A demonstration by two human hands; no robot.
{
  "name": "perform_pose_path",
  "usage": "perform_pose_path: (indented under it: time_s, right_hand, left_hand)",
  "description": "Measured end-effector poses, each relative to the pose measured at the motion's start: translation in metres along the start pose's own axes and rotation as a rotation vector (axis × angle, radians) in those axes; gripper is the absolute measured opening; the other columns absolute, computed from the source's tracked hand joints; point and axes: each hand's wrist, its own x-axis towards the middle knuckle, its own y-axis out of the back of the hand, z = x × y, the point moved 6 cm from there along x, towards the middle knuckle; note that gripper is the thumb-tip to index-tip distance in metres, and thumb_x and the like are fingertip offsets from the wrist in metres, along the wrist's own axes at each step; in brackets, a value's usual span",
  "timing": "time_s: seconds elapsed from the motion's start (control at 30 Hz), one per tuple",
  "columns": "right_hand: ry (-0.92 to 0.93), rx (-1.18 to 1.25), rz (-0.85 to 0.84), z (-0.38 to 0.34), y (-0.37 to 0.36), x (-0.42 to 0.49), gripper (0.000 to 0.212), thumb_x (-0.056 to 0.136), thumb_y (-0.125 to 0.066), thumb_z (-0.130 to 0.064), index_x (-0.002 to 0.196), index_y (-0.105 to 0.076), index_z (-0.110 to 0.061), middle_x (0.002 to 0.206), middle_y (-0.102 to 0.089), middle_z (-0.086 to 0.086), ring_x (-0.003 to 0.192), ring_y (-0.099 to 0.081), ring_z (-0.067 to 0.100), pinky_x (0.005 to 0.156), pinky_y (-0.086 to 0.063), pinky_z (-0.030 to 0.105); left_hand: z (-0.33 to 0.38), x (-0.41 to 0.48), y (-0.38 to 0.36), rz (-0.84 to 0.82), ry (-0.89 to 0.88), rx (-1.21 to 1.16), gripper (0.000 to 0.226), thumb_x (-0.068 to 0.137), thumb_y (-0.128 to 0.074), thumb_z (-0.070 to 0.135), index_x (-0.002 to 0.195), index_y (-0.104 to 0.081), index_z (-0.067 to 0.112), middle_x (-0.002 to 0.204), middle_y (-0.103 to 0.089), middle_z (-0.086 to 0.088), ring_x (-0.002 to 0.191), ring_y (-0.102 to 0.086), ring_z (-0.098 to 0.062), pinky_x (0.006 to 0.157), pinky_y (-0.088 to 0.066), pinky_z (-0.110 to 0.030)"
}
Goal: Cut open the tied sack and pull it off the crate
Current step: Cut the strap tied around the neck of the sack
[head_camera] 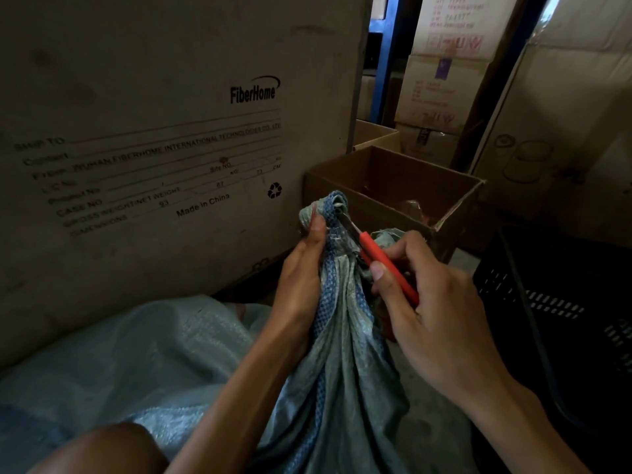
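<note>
A pale blue-green woven sack [345,364] with a darker blue stripe rises to a bunched, tied neck in the middle of the view. My left hand [302,285] grips that neck from the left, just below the knot [337,205]. My right hand [434,309] holds a red-handled cutter [386,265], and its metal blade touches the tie at the neck. Whatever the sack covers is hidden under the cloth.
A large FiberHome cardboard box [154,131] stands close on the left. Behind the hands is an open brown carton [403,186]. A black plastic crate [564,302] sits at the right. Stacked cartons [441,80] and a blue rack post [386,56] fill the back.
</note>
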Motion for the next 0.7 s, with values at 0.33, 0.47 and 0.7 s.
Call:
perform_pose_path:
  time_s: [0.33,0.47,0.7]
  right_hand:
    - [-0.02,-0.076,-0.025,-0.004,-0.012,-0.008,0.006,0.1,-0.048,-0.038,0.098,-0.044,-0.035,0.073,-0.056,-0.016,0.055,-0.056,-0.002,0.045,-0.045,0.018]
    - [-0.052,-0.073,-0.168,0.004,-0.031,-0.02,0.004,0.1,-0.048,-0.04,0.098,-0.046,-0.037,0.074,-0.058,-0.016,0.057,-0.06,0.001,0.049,-0.051,0.021]
    - [-0.133,0.133,-0.077,0.006,0.006,-0.011,0.013,0.089,-0.062,-0.039,0.082,-0.057,-0.03,0.056,-0.06,-0.002,0.048,-0.059,0.012,0.041,-0.042,0.015]
  left_hand:
    - [0.005,0.003,0.013,0.115,-0.036,0.008,0.062,0.092,-0.048,0.065,0.121,-0.068,0.015,0.106,-0.079,-0.01,0.1,-0.076,-0.025,0.098,-0.055,-0.049]
    - [0.013,0.008,0.034,0.212,-0.045,0.006,0.062,0.095,-0.043,0.064,0.107,-0.073,0.011,0.093,-0.081,-0.01,0.083,-0.079,-0.021,0.076,-0.065,-0.035]
    - [0.011,0.009,0.035,0.135,0.02,-0.069,0.06,0.095,-0.044,0.063,0.103,-0.074,0.012,0.099,-0.08,-0.013,0.093,-0.077,-0.027,0.086,-0.06,-0.041]
